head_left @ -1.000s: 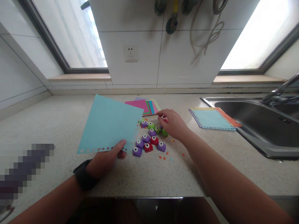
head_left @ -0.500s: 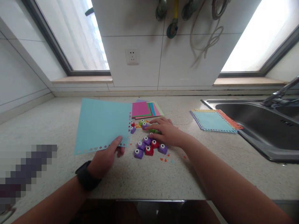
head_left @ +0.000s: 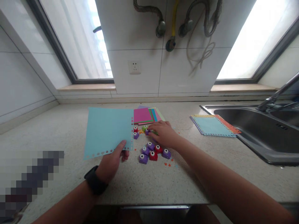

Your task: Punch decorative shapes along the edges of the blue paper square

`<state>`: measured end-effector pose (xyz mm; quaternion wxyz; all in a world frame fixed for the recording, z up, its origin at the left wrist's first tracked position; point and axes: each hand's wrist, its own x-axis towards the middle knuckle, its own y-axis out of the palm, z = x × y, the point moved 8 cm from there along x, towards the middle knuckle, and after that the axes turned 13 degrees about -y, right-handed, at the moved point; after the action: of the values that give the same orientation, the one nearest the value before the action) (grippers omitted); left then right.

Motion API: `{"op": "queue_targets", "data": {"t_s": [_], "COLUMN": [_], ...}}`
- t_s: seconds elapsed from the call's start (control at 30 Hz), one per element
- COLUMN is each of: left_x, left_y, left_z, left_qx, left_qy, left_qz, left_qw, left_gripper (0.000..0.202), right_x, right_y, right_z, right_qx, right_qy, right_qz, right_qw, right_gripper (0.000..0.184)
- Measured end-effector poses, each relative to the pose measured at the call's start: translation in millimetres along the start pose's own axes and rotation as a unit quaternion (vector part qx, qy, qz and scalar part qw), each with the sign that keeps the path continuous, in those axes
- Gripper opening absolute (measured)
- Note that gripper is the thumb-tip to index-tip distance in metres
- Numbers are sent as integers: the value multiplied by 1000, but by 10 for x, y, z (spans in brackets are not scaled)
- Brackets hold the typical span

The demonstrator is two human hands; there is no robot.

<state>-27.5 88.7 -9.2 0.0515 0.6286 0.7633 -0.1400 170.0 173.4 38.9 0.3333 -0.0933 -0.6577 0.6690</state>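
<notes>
Left hand (head_left: pixel 114 158) pinches pale-blue paper sheet (head_left: pixel 108 130) near its lower-right corner, left of frame centre; holes line two edges. Right hand (head_left: pixel 164 133) over craft punches (head_left: pixel 153 156), mid-frame; cannot tell if grasping. Likely punch selection; next calls for sure fingertip hold.

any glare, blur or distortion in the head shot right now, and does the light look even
Head view: uneven light, the right window washed out to white, the left window bright too; head view: dark below the counter edge; head view: most marks on the small punches too soft to read; head view: blocky pixels hide the lower left corner.
</notes>
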Motion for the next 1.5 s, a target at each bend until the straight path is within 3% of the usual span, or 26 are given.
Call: {"op": "queue_targets", "data": {"t_s": [0.1,0.23,0.4,0.5,0.67,0.73,0.77,0.83,0.9,0.97,1.1,1.17,1.27,1.4,1.5], "left_x": [15,1,-38,-56,-80,-90,-97,-123,-162,-205,-257,-244,-157,1,46], "left_y": [13,40,57,65,88,107,118,142,173,185,135,108,99,168,166], "left_z": [24,45,29,7,-36,-43,-48,-73,-117,-162,-183,-128,46,320,400], "left_qx": [-11,7,33,44,65,82,92,110,127,145,172,187,166,153,156], "left_qy": [5,5,2,3,27,26,23,16,9,-2,-22,-26,-37,-69,-76], "left_qz": [14,34,39,45,54,55,54,51,51,41,-11,-39,-70,-71,-82], "left_qw": [1000,999,999,998,996,995,994,992,991,989,985,981,983,983,981], "left_gripper": [47,50,52,51,52,53,54,54,53,52,48,47,48,52,51], "right_x": [94,238,358,323,152,69,21,-80,-161,-206,-243,-249,-271,-299,-351], "right_y": [1,8,39,-18,-251,-335,-365,-389,-388,-375,-433,-478,-566,-717,-895], "right_z": [80,86,89,58,-130,-255,-326,-449,-500,-476,-310,-228,-150,-15,145], "right_qx": [-22,-29,-16,13,104,258,351,506,583,630,683,690,670,634,575], "right_qy": [-28,-26,-31,-19,43,71,82,98,106,114,95,82,63,9,-68], "right_qz": [33,65,85,56,-70,-168,-226,-329,-385,-395,-389,-384,-393,-394,-412], "right_qw": [999,997,996,998,991,949,905,791,708,659,611,608,626,665,703], "right_gripper": [20,27,14,17,23,24,26,34,37,37,34,32,38,43,43]}}
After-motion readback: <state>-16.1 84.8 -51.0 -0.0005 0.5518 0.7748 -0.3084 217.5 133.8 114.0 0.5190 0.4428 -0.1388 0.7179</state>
